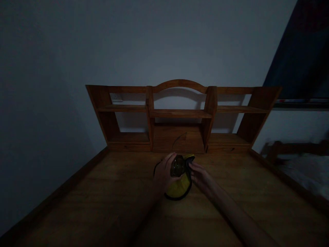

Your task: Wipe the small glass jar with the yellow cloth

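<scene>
The room is dim. A yellow pouch with a black edge (179, 188) lies on the wooden desk (108, 195), near its middle and close to the hutch. My left hand (164, 173) is closed round a dark rounded object (178, 165) held over the pouch's opening; I cannot make out what the object is. My right hand (199, 175) grips the pouch's upper right rim with its fingers pinched on it. Both forearms reach in from the bottom of the view.
A wooden hutch (180, 113) with bare shelves and an arched top stands at the desk's back against a pale wall. Raised wooden rails run along the desk's left and right sides. A bed frame (295, 148) and bedding show at right.
</scene>
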`<state>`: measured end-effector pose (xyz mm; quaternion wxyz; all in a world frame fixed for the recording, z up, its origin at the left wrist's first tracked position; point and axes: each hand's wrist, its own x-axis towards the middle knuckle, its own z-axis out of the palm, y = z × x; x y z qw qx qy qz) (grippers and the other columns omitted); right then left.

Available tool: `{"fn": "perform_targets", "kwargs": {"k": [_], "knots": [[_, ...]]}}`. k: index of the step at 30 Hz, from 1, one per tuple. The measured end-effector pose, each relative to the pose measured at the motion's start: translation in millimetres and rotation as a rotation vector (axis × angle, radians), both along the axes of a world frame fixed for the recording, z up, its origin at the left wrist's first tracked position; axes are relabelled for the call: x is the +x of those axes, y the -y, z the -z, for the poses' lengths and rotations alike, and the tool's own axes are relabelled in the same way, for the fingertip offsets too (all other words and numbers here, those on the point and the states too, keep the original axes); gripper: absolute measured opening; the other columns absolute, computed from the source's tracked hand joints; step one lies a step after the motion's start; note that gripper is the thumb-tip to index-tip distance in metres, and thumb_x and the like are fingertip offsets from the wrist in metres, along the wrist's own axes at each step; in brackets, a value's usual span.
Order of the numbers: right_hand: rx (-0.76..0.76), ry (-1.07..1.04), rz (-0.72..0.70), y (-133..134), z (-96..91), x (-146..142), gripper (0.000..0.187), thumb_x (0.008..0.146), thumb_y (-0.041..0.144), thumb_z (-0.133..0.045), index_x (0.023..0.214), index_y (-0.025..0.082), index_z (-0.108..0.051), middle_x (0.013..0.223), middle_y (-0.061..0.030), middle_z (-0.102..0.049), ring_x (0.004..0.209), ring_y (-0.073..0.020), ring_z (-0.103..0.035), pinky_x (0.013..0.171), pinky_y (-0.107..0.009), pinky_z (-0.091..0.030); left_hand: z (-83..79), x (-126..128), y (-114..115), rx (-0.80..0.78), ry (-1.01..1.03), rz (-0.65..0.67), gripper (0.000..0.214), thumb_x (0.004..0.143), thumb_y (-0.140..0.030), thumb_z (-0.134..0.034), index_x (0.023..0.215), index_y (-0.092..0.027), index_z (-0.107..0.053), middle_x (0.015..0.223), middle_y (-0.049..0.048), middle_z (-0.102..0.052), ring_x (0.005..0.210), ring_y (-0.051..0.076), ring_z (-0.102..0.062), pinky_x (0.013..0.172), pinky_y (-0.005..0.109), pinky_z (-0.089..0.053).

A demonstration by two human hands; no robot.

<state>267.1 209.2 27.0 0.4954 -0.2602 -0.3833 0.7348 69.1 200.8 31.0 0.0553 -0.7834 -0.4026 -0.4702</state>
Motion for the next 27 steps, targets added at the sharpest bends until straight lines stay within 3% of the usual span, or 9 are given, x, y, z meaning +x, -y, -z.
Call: {"fn": "perform_targets", "kwargs": {"k": [4, 7, 10, 12, 17, 22, 27], "knots": [[-0.113, -0.109, -0.069, -4.2, -1.2, 5.1, 0.012, 0.082, 0.025, -0.062, 0.087, 0.017, -0.068, 0.085, -0.0049, -0.073, 0.073, -0.0136, -0.067, 0.069, -0.023, -0.051, -2.0, 1.7, 1.8, 0.033, 0.027, -0.007, 0.081, 0.07, -0.027, -0.074, 0.137, -0.023, -0.03, 0.137, 0.0109, -0.045, 0.128, 0.027, -0.045, 0.103, 0.045, -0.045], [-0.103, -0.164, -0.098, -5.3, -1.4, 5.9, 0.011, 0.081, 0.024, -0.059, 0.083, 0.017, -0.067, 0.081, -0.0049, -0.072, 0.073, -0.014, -0.066, 0.067, -0.023, -0.052, -2.3, 2.2, -0.2, 0.06, 0.08, -0.007, 0.078, 0.069, -0.024, -0.074, 0.135, -0.021, -0.032, 0.135, 0.0116, -0.046, 0.127, 0.026, -0.046, 0.103, 0.045, -0.045], [-0.09, -0.147, -0.013, -4.2, -0.3, 3.3, 0.008, 0.077, 0.019, -0.061, 0.083, 0.019, -0.065, 0.08, -0.0011, -0.071, 0.069, -0.0121, -0.065, 0.061, -0.02, -0.051, -0.9, 2.6, -3.8, 0.088, 0.098, 0.005, 0.077, 0.067, -0.025, -0.075, 0.133, -0.02, -0.034, 0.132, 0.0119, -0.048, 0.125, 0.027, -0.047, 0.102, 0.045, -0.046], [-0.065, -0.118, 0.032, -3.6, 0.9, 1.4, 0.016, 0.076, 0.017, -0.064, 0.09, 0.022, -0.065, 0.084, 0.0018, -0.071, 0.07, -0.0112, -0.065, 0.059, -0.02, -0.051, -0.3, 3.0, -4.6, 0.087, 0.097, 0.02, 0.078, 0.067, -0.026, -0.075, 0.132, -0.019, -0.033, 0.131, 0.0123, -0.048, 0.125, 0.027, -0.047, 0.102, 0.045, -0.046], [0.014, -0.028, 0.083, -2.8, 1.3, -0.7, 0.036, 0.073, 0.019, -0.071, 0.106, 0.031, -0.062, 0.1, 0.0046, -0.069, 0.081, -0.0125, -0.066, 0.067, -0.022, -0.05, -0.2, 3.2, 0.7, 0.028, 0.001, 0.084, 0.08, 0.07, -0.026, -0.073, 0.136, -0.022, -0.029, 0.134, 0.0119, -0.045, 0.126, 0.027, -0.046, 0.103, 0.045, -0.045], [0.099, 0.053, 0.123, 1.5, -4.6, -4.3, 0.038, 0.071, 0.024, -0.075, 0.106, 0.029, -0.062, 0.105, 0.0006, -0.068, 0.094, -0.0178, -0.064, 0.077, -0.027, -0.049, 1.4, 2.9, 4.5, -0.007, -0.066, 0.117, 0.085, 0.068, -0.02, -0.074, 0.138, -0.022, -0.027, 0.138, 0.0113, -0.042, 0.129, 0.027, -0.043, 0.106, 0.046, -0.042], [0.157, 0.031, 0.11, 4.3, -8.3, -6.7, 0.039, 0.071, 0.026, -0.076, 0.107, 0.028, -0.062, 0.106, -0.0014, -0.068, 0.098, -0.019, -0.062, 0.083, -0.029, -0.047, -1.6, 4.3, 4.7, -0.016, -0.06, 0.081, 0.085, 0.067, -0.026, -0.076, 0.138, -0.022, -0.028, 0.136, 0.0116, -0.044, 0.127, 0.028, -0.045, 0.104, 0.044, -0.043]]}}
